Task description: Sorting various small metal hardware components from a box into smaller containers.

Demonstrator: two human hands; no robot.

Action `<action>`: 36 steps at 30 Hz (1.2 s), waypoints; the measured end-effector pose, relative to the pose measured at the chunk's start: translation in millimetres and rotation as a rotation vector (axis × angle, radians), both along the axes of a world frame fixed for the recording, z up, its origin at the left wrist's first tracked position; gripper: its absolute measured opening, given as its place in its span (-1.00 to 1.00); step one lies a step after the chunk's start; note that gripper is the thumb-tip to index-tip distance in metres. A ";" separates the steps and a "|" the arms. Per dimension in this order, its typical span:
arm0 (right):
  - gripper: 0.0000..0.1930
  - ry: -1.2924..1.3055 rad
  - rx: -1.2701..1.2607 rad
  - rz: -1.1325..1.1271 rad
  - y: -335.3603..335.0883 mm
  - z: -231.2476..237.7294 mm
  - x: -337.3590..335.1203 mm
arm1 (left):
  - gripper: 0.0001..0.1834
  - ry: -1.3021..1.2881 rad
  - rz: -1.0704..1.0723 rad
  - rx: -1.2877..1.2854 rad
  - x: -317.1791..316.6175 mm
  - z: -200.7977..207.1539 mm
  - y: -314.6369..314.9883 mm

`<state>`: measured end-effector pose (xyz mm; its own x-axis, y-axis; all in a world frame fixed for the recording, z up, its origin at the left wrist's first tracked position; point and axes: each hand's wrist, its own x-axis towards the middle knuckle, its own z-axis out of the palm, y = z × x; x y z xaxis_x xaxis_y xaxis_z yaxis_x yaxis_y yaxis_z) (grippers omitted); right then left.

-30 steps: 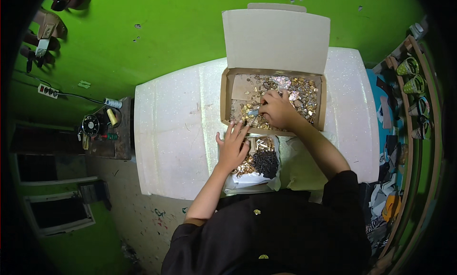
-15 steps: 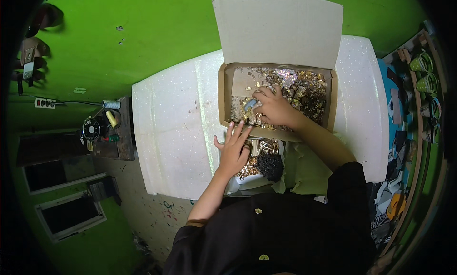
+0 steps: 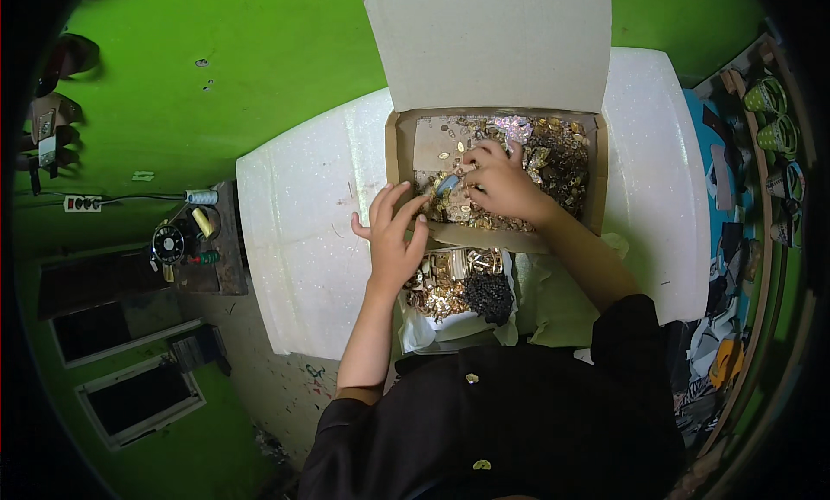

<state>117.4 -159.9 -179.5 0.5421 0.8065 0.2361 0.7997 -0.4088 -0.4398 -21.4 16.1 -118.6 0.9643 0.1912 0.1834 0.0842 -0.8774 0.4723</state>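
Note:
A cardboard box [image 3: 393, 154] with its lid [image 3: 493, 46] raised holds many small gold, bronze and dark metal pieces [image 3: 558, 167]. My right hand [image 3: 506, 184] reaches into it, fingers curved over the pieces; any piece under the fingertips is hidden. A small blue-grey item [image 3: 448, 184] lies among them, left of those fingers. At the box's front left corner, my left hand [image 3: 398, 240] has its fingers spread and nothing in them. Right beside it, in front of the box, a smaller white-lined container [image 3: 454, 329] holds gold pieces [image 3: 437, 297] and a heap of black beads [image 3: 489, 298].
Both containers are on a sparkly white table [image 3: 303, 232]. Thread spools [image 3: 204, 223] and a dark round machine part [image 3: 168, 243] stand at the left. Shelves with green dotted shoes [image 3: 776, 135] and material scraps line the right side. A green wall [image 3: 285, 50] rises behind.
My left hand has shifted left and slightly up, uncovering more of the smaller container. My right hand remains among the metal pieces. The whole view has shifted slightly.

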 end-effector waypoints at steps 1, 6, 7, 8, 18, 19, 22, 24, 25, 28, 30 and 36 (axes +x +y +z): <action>-0.87 0.112 0.073 -0.067 -2.4 5.0 2.3 | -0.71 -0.007 -0.001 0.006 4.1 0.4 1.5; -0.83 0.319 0.274 -0.158 -9.3 33.6 8.1 | -0.69 0.055 0.005 0.005 25.2 10.4 -0.2; -0.83 0.383 0.301 -0.141 -10.2 42.6 7.3 | -0.68 0.093 -0.048 -0.025 30.3 11.3 -3.0; -0.83 0.447 0.327 -0.125 -10.9 49.4 6.5 | -0.66 0.130 -0.102 -0.055 35.6 12.7 -7.0; -0.85 0.387 0.299 -0.161 -12.5 57.9 -4.5 | -0.70 0.061 -0.137 -0.363 49.5 10.7 -18.4; -0.87 0.299 0.249 -0.210 -12.7 54.5 -5.2 | -0.72 0.047 -0.100 -0.302 48.6 9.8 -17.5; -0.92 0.173 0.157 -0.312 -10.1 43.7 -5.7 | -0.77 0.005 -0.001 -0.199 44.9 6.5 -10.7; -0.94 0.135 0.114 -0.364 -7.4 35.4 -7.0 | -0.79 -0.023 0.063 -0.158 41.0 3.1 -4.7; -0.94 0.073 0.068 -0.278 -6.4 30.7 -9.0 | -0.80 -0.026 0.084 -0.140 38.4 0.8 -2.1; -0.95 0.037 -0.046 -0.091 -2.8 14.9 -15.0 | -0.82 -0.017 0.105 -0.112 30.1 -4.6 2.3; -0.94 -0.078 -0.229 0.041 0.5 8.0 -17.6 | -0.82 -0.005 0.106 -0.100 24.0 -6.0 3.4; -0.87 -0.177 -0.324 0.164 6.3 3.3 -16.9 | -0.83 0.013 0.107 -0.098 13.3 -9.8 7.8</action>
<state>100.6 -153.5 -176.2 0.3736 0.9270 0.0336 0.9177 -0.3641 -0.1587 -8.1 23.9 -128.4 0.9398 0.3090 0.1462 0.1811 -0.8128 0.5536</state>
